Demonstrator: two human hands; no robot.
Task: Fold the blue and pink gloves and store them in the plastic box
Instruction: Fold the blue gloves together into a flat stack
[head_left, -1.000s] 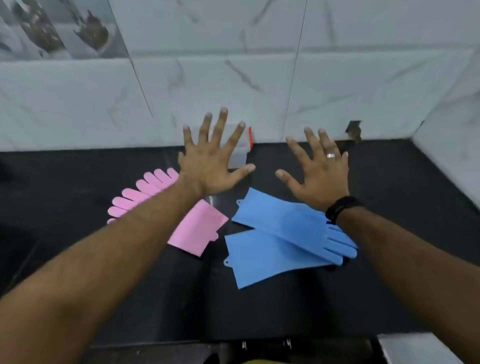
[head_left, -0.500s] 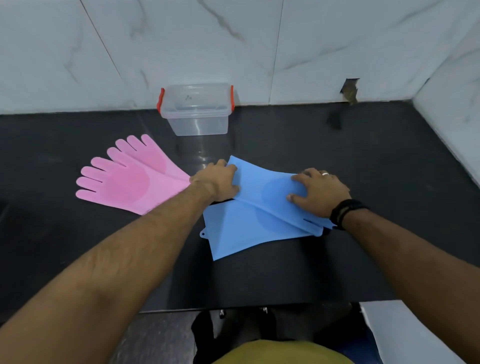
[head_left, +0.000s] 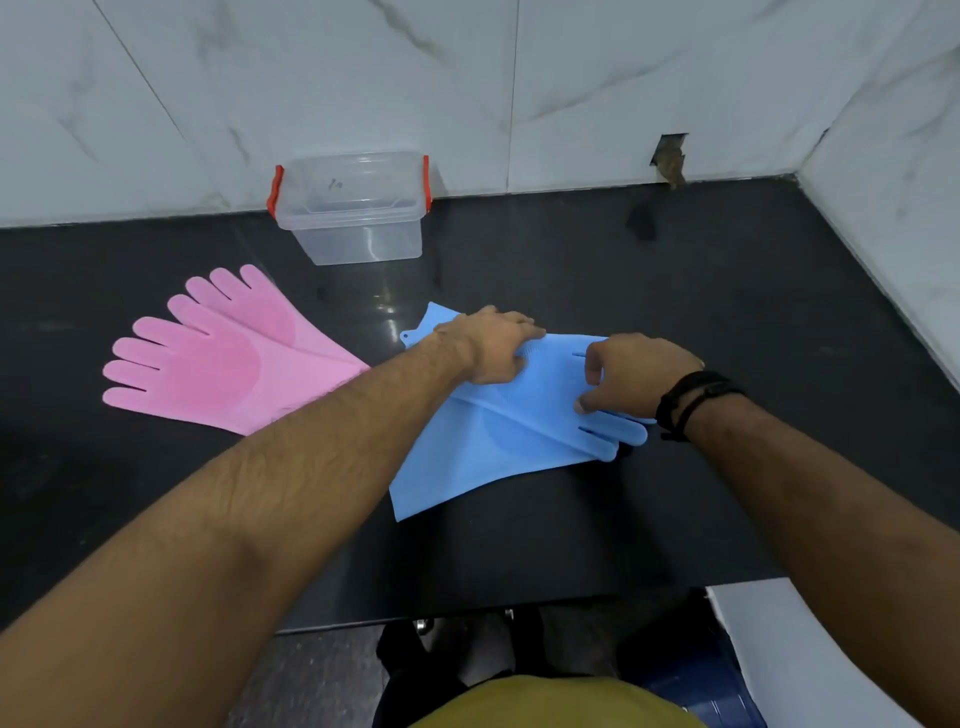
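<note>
You're at the black counter, marble wall behind it. The blue gloves lie stacked in front of you, cuffs left, fingers right. Your left hand curls over the upper glove near its cuff end, fingers bent onto the rubber. Your right hand pinches the same glove by its finger end, thumb tip down on the blue. The pink gloves rest flat to the left, untouched, well apart from both hands. The box sits open against the wall, beyond everything.
</note>
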